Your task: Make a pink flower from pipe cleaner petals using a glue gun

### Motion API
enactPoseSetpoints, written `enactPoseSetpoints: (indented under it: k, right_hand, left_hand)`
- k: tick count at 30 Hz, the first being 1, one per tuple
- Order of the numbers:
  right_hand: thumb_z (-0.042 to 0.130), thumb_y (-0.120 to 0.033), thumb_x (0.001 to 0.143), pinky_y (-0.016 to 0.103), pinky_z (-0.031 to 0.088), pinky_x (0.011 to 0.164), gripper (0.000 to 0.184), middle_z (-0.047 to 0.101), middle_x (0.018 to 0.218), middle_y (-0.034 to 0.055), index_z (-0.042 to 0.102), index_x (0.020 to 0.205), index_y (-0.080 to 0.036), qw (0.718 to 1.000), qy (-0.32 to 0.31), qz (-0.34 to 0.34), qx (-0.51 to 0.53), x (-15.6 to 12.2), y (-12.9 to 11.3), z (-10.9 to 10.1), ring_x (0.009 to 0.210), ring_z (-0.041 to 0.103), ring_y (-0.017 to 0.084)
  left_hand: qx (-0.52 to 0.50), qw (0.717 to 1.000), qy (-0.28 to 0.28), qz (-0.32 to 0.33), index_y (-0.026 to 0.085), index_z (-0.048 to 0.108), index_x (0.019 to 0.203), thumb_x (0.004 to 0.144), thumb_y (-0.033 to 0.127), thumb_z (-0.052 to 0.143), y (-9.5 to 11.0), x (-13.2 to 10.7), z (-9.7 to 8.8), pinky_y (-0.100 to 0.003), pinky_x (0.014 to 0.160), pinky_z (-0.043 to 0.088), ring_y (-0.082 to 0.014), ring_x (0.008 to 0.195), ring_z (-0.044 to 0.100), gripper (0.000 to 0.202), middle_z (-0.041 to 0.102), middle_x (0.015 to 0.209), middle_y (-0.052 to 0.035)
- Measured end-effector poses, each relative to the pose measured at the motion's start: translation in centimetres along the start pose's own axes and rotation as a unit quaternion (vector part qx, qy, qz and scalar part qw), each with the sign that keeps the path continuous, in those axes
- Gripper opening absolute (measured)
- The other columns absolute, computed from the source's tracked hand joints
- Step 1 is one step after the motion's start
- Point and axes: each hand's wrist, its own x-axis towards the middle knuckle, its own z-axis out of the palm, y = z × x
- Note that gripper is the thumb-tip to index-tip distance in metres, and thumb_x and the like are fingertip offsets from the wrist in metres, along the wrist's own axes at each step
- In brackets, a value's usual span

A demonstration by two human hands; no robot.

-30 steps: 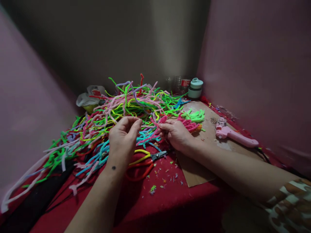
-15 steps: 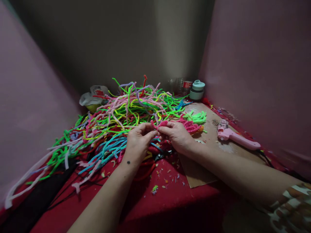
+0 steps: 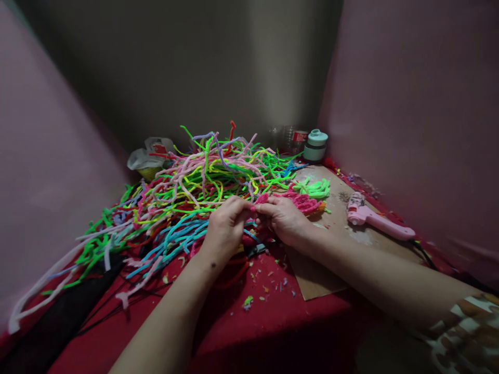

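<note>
My left hand and my right hand meet fingertip to fingertip over the red cloth, both pinched on a short pink pipe cleaner piece. Behind them lies a big tangled pile of pipe cleaners in green, pink, yellow, blue and lilac. Just beyond my right hand rest bent pink shapes and bent green shapes. Scissors with orange and yellow handles lie under my hands, mostly hidden.
A pink glue gun lies on a cardboard sheet at the right, its cord trailing off. A teal lidded jar, a clear cup and a crumpled bag stand at the back. Walls close in on three sides. Small clippings litter the red cloth.
My left hand has moved right from beside the pile to meet my right hand and now pinches the pink piece too. It now covers most of the scissors.
</note>
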Motion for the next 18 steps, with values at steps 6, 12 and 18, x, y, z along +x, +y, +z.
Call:
enactPoseSetpoints:
  k: [6, 12, 18]
  right_hand:
    - [0.060, -0.023, 0.070, 0.023, 0.041, 0.058, 0.009, 0.058, 0.061, -0.0020, 0.060, 0.068, -0.014, 0.991, -0.055, -0.096, -0.072, -0.5, -0.5, 0.2, 0.055, 0.052, 0.009]
    - [0.057, -0.018, 0.071, 0.022, 0.039, 0.062, 0.007, 0.057, 0.063, -0.0026, 0.060, 0.066, -0.014, 0.978, -0.049, -0.146, -0.143, -1.0, -1.1, 0.4, 0.061, 0.049, 0.008]
    - [0.056, -0.024, 0.072, 0.023, 0.036, 0.058, 0.011, 0.053, 0.061, -0.0031, 0.059, 0.068, -0.014, 0.979, -0.037, -0.142, -0.141, -1.3, -1.0, 0.6, 0.059, 0.046, 0.009]
  left_hand:
    - [-0.413, 0.859, -0.113, -0.282, 0.012, 0.060, 0.077, 0.072, 0.029, 0.064, -0.3, 0.4, -0.7, -0.022, 0.046, 0.043, -0.0114, 0.054, 0.054, 0.019, 0.056, 0.066, -0.0019]
    - [-0.467, 0.807, -0.174, -0.318, 0.010, 0.058, 0.071, 0.068, 0.019, 0.068, -0.6, 0.2, -1.2, -0.018, 0.041, 0.039, -0.0053, 0.045, 0.045, 0.014, 0.052, 0.059, 0.0011]
    - [-0.290, 0.913, -0.135, -0.255, 0.014, 0.052, 0.064, 0.072, 0.030, 0.063, 0.2, 0.2, -0.6, -0.019, 0.041, 0.031, -0.0053, 0.041, 0.037, 0.021, 0.045, 0.051, 0.0047]
